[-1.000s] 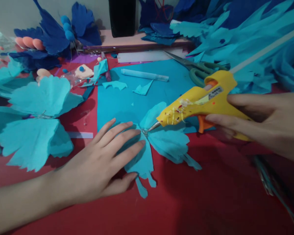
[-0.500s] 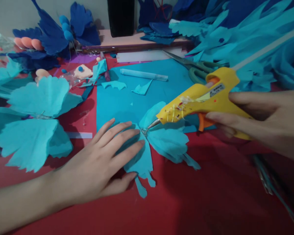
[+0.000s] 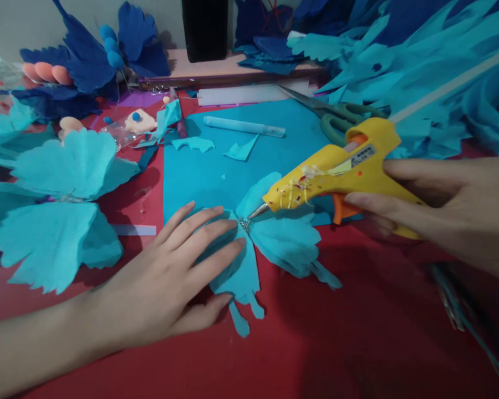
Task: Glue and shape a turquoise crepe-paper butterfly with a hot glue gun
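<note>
One light blue butterfly point(image 3: 289, 244) lies under the fingers of the left hand point(image 3: 195, 260) and stretches out beyond them to the right. This hand is spread rather flat, palm down, with the fingers slightly apart; it rests on the left wings and grips nothing between its fingers. The thumb is beside the lower edge of these wings, and two narrow tails come out near its tip, toward the person. The right wings are uncovered by the left hand and lie well apart from the right hand point(image 3: 453, 205).

The right hand is closed around the handle of a yellow glue gun point(image 3: 328, 172), with a finger near the orange trigger point(image 3: 341, 209). The gun slants down to the left above the right wings, and its metal nozzle point(image 3: 258, 210) reaches the silver binding point(image 3: 245, 224) at the middle of the butterfly, just beside the left fingertips. If glue is coming out, I cannot tell.

The butterfly is partly on a blue sheet point(image 3: 191, 177) and partly on the red surface point(image 3: 307, 343). Behind the gun are green-handled scissors point(image 3: 335, 119). Left of the left hand lies a second butterfly point(image 3: 54, 221), well apart from its fingers.
</note>
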The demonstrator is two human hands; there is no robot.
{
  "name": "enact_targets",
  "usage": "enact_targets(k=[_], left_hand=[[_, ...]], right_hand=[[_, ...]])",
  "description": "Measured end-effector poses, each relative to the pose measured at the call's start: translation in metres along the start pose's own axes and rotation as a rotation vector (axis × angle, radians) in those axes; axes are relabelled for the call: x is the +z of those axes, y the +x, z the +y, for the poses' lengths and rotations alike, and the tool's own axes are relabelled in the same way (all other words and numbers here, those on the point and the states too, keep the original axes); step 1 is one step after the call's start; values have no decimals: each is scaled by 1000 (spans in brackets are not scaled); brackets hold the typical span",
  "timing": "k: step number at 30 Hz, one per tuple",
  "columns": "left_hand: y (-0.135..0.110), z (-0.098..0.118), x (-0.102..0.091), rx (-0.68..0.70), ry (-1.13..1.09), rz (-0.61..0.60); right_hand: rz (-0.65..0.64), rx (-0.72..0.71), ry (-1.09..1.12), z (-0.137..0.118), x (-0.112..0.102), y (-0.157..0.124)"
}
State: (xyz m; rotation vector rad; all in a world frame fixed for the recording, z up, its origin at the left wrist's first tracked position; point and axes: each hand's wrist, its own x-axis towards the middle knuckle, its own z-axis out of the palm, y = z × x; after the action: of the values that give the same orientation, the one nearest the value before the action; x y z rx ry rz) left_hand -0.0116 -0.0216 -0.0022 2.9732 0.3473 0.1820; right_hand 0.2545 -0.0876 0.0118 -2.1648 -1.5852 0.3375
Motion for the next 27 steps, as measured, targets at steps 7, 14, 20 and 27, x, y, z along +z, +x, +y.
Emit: enact_targets(k=[7,14,20,27], left_hand=[[0,-1,1,12,11,4],[0,-1,-1,8,6,-11],[0,-1,0,20,7,-4],[1,0,-1,9,0,2]], right_hand=[[-17,50,95,-3,-1,-3],[-41,44,83,-6,0,-2],[-58,56,58,-5,-1,-1],[-30,4,19,-2,2,-2]])
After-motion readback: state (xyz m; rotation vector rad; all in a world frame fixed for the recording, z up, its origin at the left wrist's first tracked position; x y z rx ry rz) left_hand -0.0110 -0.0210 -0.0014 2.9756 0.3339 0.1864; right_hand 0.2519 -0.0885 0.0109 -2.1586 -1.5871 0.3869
